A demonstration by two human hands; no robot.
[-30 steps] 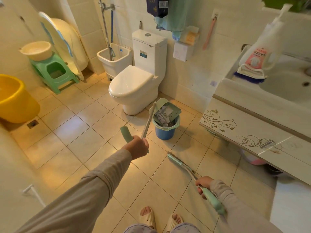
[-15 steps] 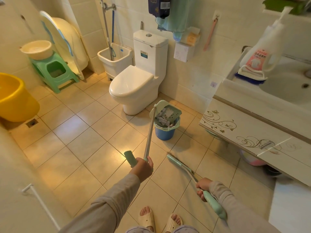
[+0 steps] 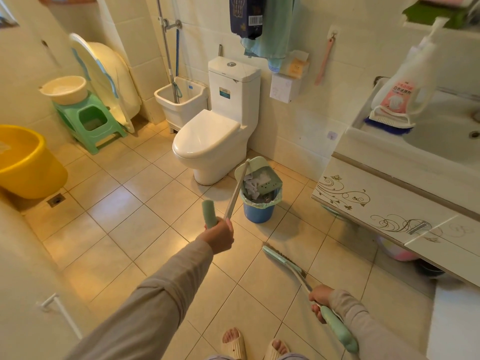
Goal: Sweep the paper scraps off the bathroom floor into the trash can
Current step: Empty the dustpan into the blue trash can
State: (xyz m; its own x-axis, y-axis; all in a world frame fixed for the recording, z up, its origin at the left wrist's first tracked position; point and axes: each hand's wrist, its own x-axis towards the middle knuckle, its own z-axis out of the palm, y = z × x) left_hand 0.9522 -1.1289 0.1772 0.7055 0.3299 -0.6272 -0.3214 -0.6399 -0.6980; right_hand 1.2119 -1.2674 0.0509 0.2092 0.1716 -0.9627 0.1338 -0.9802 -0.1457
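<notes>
My left hand (image 3: 219, 236) grips the long dustpan handle (image 3: 235, 194), tipping the green dustpan (image 3: 262, 175) over the blue trash can (image 3: 261, 206) at twelve o'clock, paper scraps (image 3: 253, 187) sliding in. My right hand (image 3: 320, 298) is closed on the broom (image 3: 285, 263), parked on the floor at three o'clock. Best to keep the pan lip inside the rim: toilet (image 3: 207, 141) crowds eleven o'clock, vanity counter (image 3: 376, 201) two; open tile lies at nine.

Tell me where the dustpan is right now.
The dustpan is centre frame in the head view, tipped over the blue trash can beside the toilet, held by the left hand.
</notes>
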